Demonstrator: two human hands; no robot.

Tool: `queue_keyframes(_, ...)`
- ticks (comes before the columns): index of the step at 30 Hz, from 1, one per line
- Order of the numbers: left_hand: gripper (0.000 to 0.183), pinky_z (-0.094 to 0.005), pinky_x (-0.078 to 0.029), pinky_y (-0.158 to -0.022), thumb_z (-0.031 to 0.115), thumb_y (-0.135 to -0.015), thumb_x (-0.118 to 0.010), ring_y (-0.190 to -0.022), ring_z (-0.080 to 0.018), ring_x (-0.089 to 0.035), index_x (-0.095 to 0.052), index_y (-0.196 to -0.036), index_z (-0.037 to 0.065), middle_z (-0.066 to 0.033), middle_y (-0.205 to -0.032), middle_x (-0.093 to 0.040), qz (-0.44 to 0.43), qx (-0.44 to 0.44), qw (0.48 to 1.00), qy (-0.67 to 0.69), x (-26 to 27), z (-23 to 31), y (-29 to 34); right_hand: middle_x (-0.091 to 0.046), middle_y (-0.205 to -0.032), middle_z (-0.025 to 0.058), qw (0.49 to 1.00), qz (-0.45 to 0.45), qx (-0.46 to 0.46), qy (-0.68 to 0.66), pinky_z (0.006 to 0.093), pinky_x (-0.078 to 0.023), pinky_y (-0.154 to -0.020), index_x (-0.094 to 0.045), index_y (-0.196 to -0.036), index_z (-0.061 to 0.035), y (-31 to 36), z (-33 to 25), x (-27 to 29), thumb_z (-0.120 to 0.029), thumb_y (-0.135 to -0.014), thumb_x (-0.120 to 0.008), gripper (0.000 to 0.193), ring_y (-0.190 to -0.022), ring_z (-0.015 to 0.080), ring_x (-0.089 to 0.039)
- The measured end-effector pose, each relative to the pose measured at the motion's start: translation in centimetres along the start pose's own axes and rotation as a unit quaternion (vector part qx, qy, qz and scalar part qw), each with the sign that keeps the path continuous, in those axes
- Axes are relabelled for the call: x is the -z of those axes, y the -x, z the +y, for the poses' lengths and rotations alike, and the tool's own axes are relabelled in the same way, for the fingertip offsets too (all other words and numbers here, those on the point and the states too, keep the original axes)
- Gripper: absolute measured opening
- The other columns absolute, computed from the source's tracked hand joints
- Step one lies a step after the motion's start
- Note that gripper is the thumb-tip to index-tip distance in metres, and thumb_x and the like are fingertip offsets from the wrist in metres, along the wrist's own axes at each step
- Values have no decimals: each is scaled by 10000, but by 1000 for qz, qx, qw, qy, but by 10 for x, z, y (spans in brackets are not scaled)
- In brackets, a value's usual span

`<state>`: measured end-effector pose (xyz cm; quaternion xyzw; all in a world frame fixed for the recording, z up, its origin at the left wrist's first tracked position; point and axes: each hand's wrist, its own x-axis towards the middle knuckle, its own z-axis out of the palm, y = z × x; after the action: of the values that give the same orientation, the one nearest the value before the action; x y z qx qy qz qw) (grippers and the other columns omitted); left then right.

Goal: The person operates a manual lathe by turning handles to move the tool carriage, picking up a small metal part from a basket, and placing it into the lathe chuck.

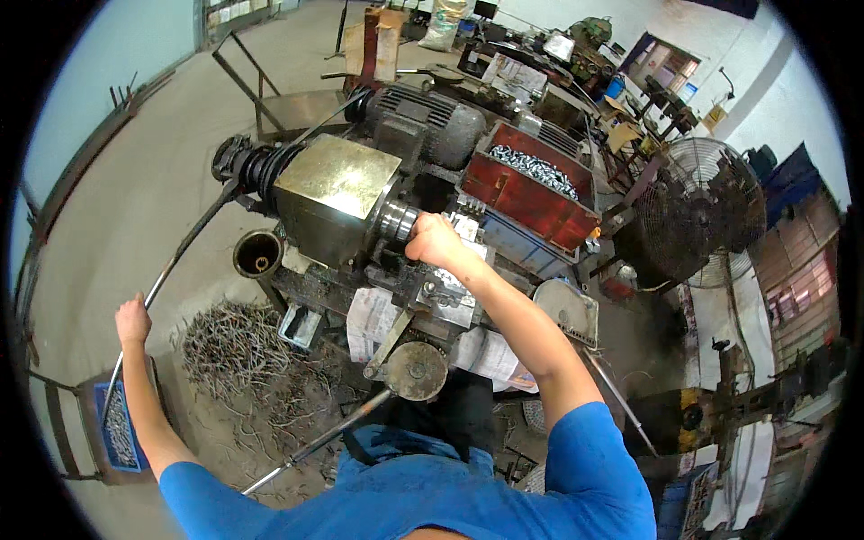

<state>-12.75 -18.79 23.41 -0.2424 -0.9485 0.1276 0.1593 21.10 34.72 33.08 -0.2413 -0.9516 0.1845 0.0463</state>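
Note:
My left hand (133, 321) is wrapped round a long dark lever bar (183, 250), which runs up to the rear end of the lathe's spindle. At the machine's front, my right hand (434, 241) has its fingers bent at the face of the shiny steel chuck (396, 221). Whatever those fingers pinch is hidden behind the hand. Behind the chuck stands the lathe's headstock (337, 180), box-shaped with a brassy top plate. Below my right hand lies the greasy tool slide (436, 292), with a flat handle and a round metal disc (417, 371) nearer my body.
A red bin (531, 198) full of small metal parts sits right of the motor (432, 121). Curly metal shavings (238, 351) heap on the floor at left, near a blue crate (121, 427) of parts. A large caged fan (702, 211) stands at right.

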Motion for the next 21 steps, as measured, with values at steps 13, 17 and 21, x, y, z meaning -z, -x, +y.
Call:
queue_keyframes(13, 463, -366, -485, -744, 296, -735, -694, -889, -274, -631, -590, -1062, -14, -196, -972, -644, -214, 35, 835, 506, -43, 249, 46, -560, -1147, 205, 975, 218, 17, -28, 401, -447, -889, -649, -961, -13, 213, 98, 61, -144, -580, -635, 403, -1045, 369, -539)
queue_keyframes(17, 363, -418, -495, -762, 283, -681, -709, -891, -329, -619, -636, -990, 108, -151, -894, -653, -166, -144, 920, 325, -63, 319, 61, -604, -1075, 192, 965, 211, -151, -15, 360, -465, -861, -670, -914, -11, 312, 154, 60, -82, -581, -606, 346, -984, 340, -583)
queue_keyframes(21, 191, -412, -507, -716, 214, -676, -664, -836, -297, -626, -639, -824, 97, -120, -868, -640, -139, -302, 940, 78, -38, 311, 10, -582, -1131, 199, 924, 211, -316, 33, 365, -460, -877, -664, -961, -11, 406, 228, 44, -151, -552, -632, 433, -1001, 348, -576)
